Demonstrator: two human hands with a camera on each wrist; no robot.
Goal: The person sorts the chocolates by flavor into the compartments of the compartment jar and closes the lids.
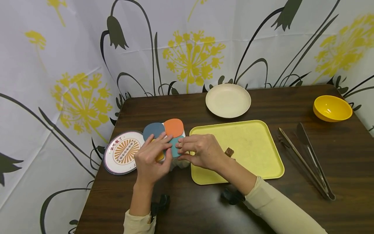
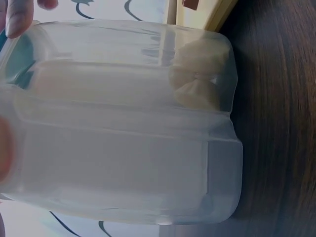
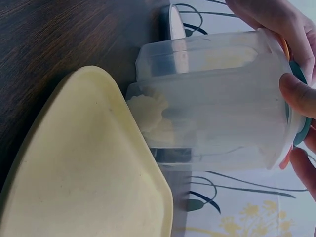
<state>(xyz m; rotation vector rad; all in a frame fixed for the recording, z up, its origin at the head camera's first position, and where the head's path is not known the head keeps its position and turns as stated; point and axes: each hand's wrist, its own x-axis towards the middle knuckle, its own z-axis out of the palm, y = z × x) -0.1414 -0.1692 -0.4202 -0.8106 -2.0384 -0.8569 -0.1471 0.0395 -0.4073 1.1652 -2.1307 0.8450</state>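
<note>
A clear plastic storage canister (image 2: 123, 133) with separate compartments stands upright on the table. On top are blue, orange, teal and yellow lids; the teal lid (image 1: 174, 150) faces the right hand. My right hand (image 1: 201, 150) pinches that lid at its edge, thumb on the near side. My left hand (image 1: 153, 154) rests on the canister's top with fingers extended, partly covering the yellow lid (image 1: 160, 157). Pale dumpling-like pieces (image 3: 148, 113) lie at the bottom of one compartment. Brown striped blocks (image 1: 229, 151) sit on the yellow tray (image 1: 254, 146), partly behind the right wrist.
A patterned plate (image 1: 112, 164) lies left of the canister, close against it. Behind the tray is a cream plate (image 1: 228, 100). Metal tongs (image 1: 314, 165) lie on the right, with a yellow bowl (image 1: 332, 109) at the far right corner. A flowered curtain (image 1: 190, 19) hangs behind.
</note>
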